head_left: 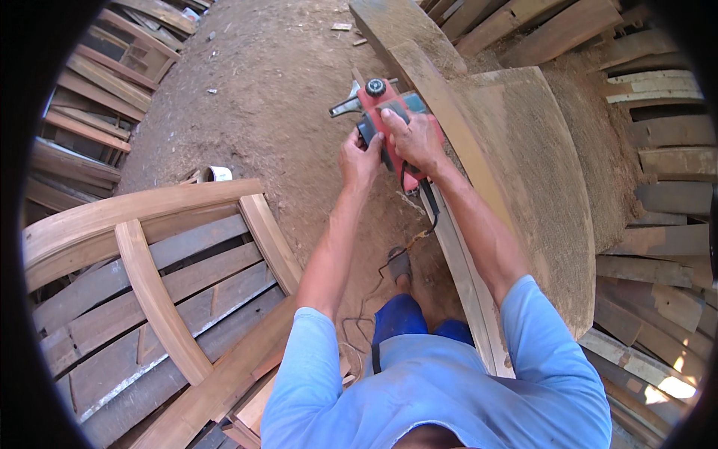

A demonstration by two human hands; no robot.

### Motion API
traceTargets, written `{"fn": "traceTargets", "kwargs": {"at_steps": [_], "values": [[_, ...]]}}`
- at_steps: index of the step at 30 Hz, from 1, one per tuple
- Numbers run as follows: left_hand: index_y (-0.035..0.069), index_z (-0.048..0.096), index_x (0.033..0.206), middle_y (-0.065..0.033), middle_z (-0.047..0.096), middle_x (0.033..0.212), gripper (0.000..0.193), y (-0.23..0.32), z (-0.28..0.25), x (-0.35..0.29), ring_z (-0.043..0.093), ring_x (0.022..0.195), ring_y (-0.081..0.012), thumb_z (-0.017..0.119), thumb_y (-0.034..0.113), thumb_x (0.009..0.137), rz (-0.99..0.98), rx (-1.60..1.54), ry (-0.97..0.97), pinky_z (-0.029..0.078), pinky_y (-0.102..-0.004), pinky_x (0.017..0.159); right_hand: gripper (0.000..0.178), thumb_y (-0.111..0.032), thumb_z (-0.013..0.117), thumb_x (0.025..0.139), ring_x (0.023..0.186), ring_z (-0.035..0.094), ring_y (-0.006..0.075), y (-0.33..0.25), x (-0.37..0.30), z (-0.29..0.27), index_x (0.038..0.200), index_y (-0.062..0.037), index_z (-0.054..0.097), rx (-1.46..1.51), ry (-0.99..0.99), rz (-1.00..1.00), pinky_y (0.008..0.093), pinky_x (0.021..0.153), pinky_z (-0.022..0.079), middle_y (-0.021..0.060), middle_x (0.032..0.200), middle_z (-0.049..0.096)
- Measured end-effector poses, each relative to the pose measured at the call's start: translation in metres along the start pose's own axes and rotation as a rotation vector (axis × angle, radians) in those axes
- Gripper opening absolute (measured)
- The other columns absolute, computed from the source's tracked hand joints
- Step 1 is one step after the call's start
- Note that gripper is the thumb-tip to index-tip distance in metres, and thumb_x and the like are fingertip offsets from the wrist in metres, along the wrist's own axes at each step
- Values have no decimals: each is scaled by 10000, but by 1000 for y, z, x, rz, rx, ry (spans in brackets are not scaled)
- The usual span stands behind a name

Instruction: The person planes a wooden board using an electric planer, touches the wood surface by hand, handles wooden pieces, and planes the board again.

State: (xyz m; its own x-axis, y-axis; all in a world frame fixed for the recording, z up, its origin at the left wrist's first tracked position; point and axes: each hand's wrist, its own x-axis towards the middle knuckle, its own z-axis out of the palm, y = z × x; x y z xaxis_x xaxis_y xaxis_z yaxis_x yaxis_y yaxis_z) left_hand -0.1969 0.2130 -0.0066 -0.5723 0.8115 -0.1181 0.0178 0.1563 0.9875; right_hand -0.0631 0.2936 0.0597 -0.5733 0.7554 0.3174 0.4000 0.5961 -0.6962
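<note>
Both of my hands are on a red electric planer (pixel 372 102), held out ahead of me at the edge of a workbench. My right hand (pixel 415 138) is wrapped round its dark handle, thumb on top. At the planer's left side, my left hand (pixel 360 156) grips its dark housing. A black knob tops the far end, and a silver metal piece juts out to the left. From the near end a dark cord (pixel 434 209) hangs toward the ground. A long pale board (pixel 465 277) runs along the bench side, below the planer and beside my right forearm.
The workbench (pixel 523 142), thick and dusty with sawdust, stands on the right. A curved wooden frame (pixel 161 295) lies over planks at the left. Near it sits a white container (pixel 218 173). Stacked boards (pixel 677 194) line the right side. The cord trails by my foot (pixel 400 263).
</note>
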Motion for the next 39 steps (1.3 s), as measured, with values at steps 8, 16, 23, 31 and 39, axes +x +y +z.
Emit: {"fn": "traceTargets", "kwargs": {"at_steps": [8, 16, 23, 31, 39], "values": [[8, 704, 1178, -110, 758, 893, 368, 13, 2, -19, 699, 756, -162, 786, 224, 891, -36, -73, -9, 557, -331, 693, 427, -423, 534, 1004, 728, 670, 408, -26, -7, -23, 921, -29, 676, 288, -163, 433, 490, 670, 496, 236, 828, 680], [-20, 547, 1422, -83, 710, 1153, 482, 26, 26, -202, 683, 1007, -151, 696, 69, 972, -253, 18, -69, 570, -297, 901, 505, -466, 582, 966, 759, 686, 308, -62, -167, -80, 995, 31, 660, 392, -242, 713, 445, 710, 519, 199, 790, 670], [-22, 605, 1340, -124, 710, 1139, 465, 12, 17, -121, 708, 999, -164, 763, 83, 915, -173, -166, -30, 573, -310, 873, 432, -411, 577, 984, 696, 638, 268, -46, -92, -53, 976, 16, 640, 379, -205, 635, 415, 645, 498, 152, 755, 636], [-31, 684, 1206, -101, 771, 990, 358, 22, 8, 13, 700, 837, -129, 760, 165, 917, -74, -80, -28, 568, -318, 743, 250, -298, 574, 1015, 598, 640, 286, 8, 16, -3, 938, -75, 655, 73, 11, -9, 421, 549, 493, 110, 669, 629], [-34, 657, 1272, -53, 653, 941, 408, 17, 15, -151, 659, 987, -128, 764, 115, 908, -152, 45, -12, 552, -298, 807, 463, -431, 581, 978, 758, 688, 309, -60, -114, -68, 1010, 26, 649, 382, -301, 736, 456, 708, 520, 200, 779, 666]]}}
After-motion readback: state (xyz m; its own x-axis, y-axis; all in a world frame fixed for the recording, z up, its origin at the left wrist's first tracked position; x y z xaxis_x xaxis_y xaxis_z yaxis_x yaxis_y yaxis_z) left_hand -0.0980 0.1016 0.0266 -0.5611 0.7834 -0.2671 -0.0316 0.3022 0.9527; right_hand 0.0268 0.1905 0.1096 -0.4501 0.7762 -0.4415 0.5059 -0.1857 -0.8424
